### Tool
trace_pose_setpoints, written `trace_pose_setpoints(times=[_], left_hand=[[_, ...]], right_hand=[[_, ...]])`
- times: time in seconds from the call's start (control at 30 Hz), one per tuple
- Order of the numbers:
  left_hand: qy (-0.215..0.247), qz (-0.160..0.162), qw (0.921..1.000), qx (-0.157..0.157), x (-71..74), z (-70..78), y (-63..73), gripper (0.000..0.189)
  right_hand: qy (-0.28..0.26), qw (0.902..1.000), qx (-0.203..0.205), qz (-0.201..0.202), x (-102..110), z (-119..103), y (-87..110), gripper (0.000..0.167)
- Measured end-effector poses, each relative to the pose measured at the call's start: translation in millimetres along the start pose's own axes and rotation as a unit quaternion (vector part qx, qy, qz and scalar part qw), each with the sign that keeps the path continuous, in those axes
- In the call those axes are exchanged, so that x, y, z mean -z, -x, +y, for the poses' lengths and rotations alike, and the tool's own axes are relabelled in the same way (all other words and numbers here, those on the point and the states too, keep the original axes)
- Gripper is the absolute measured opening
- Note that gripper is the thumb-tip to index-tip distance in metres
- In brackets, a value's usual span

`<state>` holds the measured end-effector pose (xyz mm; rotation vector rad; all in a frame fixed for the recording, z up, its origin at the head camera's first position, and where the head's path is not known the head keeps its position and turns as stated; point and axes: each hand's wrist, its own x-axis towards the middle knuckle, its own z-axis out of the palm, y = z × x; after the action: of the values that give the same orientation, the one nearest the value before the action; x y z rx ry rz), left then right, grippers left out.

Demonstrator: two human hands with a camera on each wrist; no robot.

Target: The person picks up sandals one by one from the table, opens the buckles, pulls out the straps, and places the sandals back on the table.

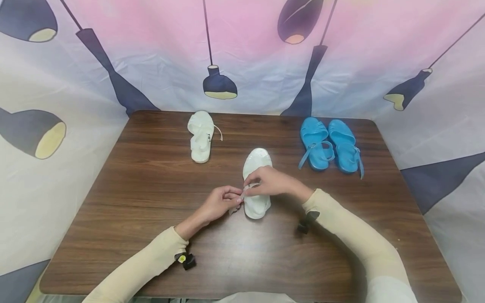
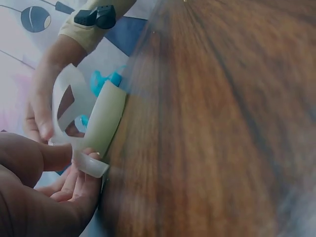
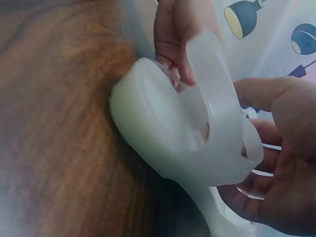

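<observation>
The left hand pinches the end of a white strap between thumb and fingertips, a narrow hold. The right hand holds the strap too, farther along toward the toe, its thumb on 1 side and its fingers bent round the other. The strap belongs to a white sandal, which lies sole down near the middle of the table, toe pointing away from the person, heel toward them. The right hand reaches across the top of this sandal, while the left hand is just beside its left edge. Each forearm wears a cream sleeve, with a small black device near each wrist. Farther off, at the back left of the table, stands the other white sandal, toe also away, 1 thin strap sticking out to its right. At the back right are 2 blue sandals side by side, the left blue sandal and the right blue sandal, with straps hanging loose. Behind the table is a pink, blue and white backdrop printed with dark hanging lamps.
</observation>
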<state>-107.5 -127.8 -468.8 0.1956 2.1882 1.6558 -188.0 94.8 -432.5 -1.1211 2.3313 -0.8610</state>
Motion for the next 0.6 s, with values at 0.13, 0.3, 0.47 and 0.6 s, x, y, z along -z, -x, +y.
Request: trace_pose_setpoints(times=[0.13, 0.3, 0.47, 0.6], left_hand=[[-0.001, -0.009, 0.9999, 0.005, 2.7, -0.4, -1.3, 0.023], [0.006, -0.020, 0.9996, 0.017, 4.8, 2.5, -3.7, 0.021], [0.003, -0.021, 0.9997, -0.009, 1.8, 0.3, -8.3, 0.018], [0.028, -0.024, 0.9992, -0.015, 0.2, -0.5, -11.4, 0.017]], right_hand=[[0.002, 0.9999, 0.007, -0.011, 3, 1, -1.3, 0.022], [0.012, 0.9996, 0.024, 0.002, 0, 6, 0.0, 0.023], [0.013, 0.9986, 0.046, 0.021, -4, 13, 1.7, 0.021], [0.011, 0.9979, 0.054, 0.035, -6, 16, 2.9, 0.019]])
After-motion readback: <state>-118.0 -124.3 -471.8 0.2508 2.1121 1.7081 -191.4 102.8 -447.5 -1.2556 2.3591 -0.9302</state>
